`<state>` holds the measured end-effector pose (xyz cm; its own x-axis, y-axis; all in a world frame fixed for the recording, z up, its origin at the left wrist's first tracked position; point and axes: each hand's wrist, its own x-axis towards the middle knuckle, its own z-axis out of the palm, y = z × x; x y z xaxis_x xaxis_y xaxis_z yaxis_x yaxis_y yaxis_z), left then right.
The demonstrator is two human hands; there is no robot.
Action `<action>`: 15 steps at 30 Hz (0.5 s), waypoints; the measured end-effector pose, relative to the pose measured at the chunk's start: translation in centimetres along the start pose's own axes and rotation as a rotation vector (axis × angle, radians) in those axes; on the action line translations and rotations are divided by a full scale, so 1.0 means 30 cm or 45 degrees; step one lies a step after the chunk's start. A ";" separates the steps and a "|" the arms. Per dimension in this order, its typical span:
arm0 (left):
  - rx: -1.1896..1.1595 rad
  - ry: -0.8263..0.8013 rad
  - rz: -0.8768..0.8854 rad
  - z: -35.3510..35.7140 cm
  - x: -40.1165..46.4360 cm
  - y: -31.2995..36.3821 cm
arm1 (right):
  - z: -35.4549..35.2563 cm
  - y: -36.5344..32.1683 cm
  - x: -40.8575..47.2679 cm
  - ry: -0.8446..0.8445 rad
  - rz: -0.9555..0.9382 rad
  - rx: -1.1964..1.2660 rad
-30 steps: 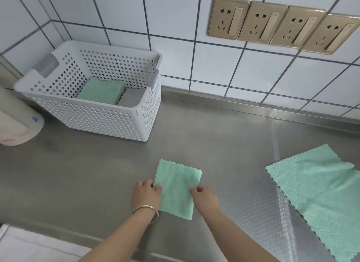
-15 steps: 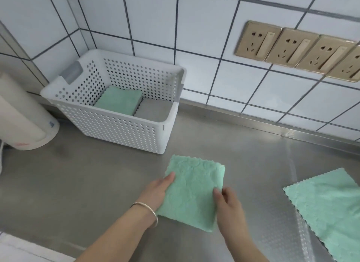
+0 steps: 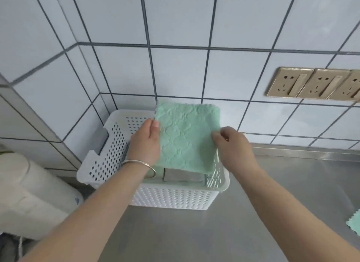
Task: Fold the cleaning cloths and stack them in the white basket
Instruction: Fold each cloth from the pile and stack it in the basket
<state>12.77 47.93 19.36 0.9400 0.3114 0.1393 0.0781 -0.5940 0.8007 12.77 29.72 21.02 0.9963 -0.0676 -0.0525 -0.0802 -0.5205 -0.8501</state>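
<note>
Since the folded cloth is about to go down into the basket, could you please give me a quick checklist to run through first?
1. Grip: left hand and right hand each hold a side of the folded green cloth: ok.
2. Fold intact, no layers hanging open: ok.
3. Cloth above the white basket: ok.
4. Landing spot: a folded grey cloth lies below; the rest of the basket floor is hidden: cannot tell.
5. More to fold: another green cloth lies on the counter at right: not ok yet.
</note>
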 end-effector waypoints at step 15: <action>1.019 -0.966 -0.102 0.338 0.348 -0.308 | 0.334 0.157 0.355 -0.469 0.283 -1.300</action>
<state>25.23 49.15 7.52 0.8608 -0.0029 -0.5089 0.0826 -0.9859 0.1453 23.31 35.09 11.20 0.8911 -0.0774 -0.4471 -0.0763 -0.9969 0.0205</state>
